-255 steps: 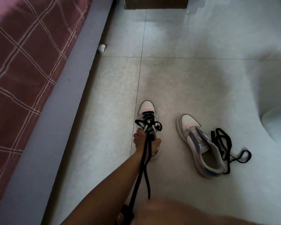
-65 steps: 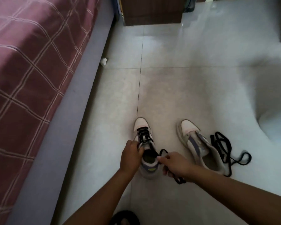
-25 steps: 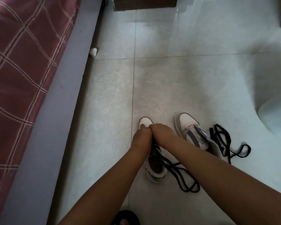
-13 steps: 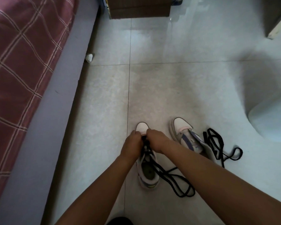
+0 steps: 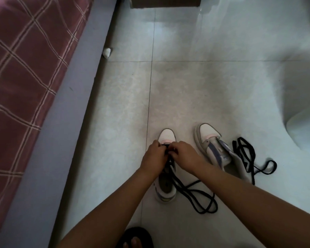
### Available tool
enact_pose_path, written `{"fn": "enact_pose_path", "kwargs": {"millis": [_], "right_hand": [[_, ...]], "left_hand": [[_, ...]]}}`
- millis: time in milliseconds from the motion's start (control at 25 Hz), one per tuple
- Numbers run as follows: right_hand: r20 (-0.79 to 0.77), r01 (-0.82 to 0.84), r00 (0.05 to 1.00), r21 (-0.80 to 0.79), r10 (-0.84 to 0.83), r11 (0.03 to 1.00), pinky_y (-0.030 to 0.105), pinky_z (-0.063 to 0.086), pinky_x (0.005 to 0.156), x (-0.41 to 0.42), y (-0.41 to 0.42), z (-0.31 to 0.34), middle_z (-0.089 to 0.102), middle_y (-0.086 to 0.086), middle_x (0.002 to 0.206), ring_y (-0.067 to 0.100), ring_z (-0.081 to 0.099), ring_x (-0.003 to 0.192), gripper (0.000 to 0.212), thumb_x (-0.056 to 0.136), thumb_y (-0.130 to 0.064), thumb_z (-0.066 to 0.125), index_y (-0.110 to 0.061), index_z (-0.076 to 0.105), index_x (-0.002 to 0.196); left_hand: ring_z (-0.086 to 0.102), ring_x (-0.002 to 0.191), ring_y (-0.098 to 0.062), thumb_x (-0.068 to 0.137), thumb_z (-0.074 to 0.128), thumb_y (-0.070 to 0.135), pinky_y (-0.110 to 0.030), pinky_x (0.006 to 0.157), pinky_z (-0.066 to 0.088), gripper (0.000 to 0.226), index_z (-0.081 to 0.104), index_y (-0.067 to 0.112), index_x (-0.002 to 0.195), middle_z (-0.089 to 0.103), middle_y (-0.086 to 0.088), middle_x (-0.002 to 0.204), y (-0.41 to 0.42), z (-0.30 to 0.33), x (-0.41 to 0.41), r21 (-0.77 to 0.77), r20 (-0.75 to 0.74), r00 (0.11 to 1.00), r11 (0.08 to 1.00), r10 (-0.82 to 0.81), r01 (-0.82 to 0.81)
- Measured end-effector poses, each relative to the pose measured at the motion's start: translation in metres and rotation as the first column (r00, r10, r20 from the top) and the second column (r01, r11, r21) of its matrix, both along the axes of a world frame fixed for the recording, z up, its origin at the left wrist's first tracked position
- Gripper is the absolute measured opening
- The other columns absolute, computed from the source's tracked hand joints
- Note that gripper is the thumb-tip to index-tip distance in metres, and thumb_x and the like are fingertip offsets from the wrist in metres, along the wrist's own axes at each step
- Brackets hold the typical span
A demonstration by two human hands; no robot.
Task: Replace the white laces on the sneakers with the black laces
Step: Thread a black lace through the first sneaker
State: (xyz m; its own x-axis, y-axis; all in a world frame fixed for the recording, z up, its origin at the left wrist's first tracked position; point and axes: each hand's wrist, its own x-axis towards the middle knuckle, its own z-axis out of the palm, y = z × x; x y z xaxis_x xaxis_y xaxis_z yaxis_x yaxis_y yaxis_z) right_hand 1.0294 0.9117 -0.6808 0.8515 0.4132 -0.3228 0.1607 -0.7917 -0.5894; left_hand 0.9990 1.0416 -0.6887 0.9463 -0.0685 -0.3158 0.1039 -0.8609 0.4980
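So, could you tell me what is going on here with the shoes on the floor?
A person is lacing a sneaker on the tiled floor. Both the left hand and the right hand work at the front eyelets of the left sneaker, gripping its black lace, whose loose length trails on the floor beside it. The other sneaker lies on its side to the right, unlaced, with a second black lace heaped next to it. No white laces are in view.

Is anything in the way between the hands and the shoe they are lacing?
Nothing visible. The left hand and right hand are already on the left sneaker, at its front eyelets, working the black lace. The lace's slack trails loose on the floor.
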Motion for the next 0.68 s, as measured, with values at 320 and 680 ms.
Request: {"fn": "enact_pose_path", "kwargs": {"millis": [320,680], "right_hand": [[0.117,-0.207,0.961,-0.294,0.25,0.933,0.03,0.041,0.082,-0.006,0.013,-0.009,0.049,0.019,0.124,0.029,0.054,0.107,0.038,0.093,0.0,0.038,-0.001,0.037,0.13],[0.075,-0.106,0.991,-0.041,0.109,0.993,0.026,0.046,0.061,-0.022,-0.005,-0.016,0.059,0.022,0.091,0.032,0.06,0.075,0.017,0.081,0.009,0.059,0.007,0.058,0.098]], "left_hand": [[0.05,0.078,-0.017,0.093,0.045,0.006,-0.026,0.07,0.036,0.019,0.06,-0.002,0.101,0.051,-0.019,0.109,0.002,0.006,0.011,0.01,-0.029,0.999,1.0,-0.02,0.02],[0.052,0.088,-0.015,0.091,0.054,0.003,-0.005,0.075,0.032,0.006,0.057,-0.001,0.091,0.046,-0.008,0.101,0.005,-0.011,-0.022,-0.331,0.092,0.944,0.904,0.316,-0.27]]}}
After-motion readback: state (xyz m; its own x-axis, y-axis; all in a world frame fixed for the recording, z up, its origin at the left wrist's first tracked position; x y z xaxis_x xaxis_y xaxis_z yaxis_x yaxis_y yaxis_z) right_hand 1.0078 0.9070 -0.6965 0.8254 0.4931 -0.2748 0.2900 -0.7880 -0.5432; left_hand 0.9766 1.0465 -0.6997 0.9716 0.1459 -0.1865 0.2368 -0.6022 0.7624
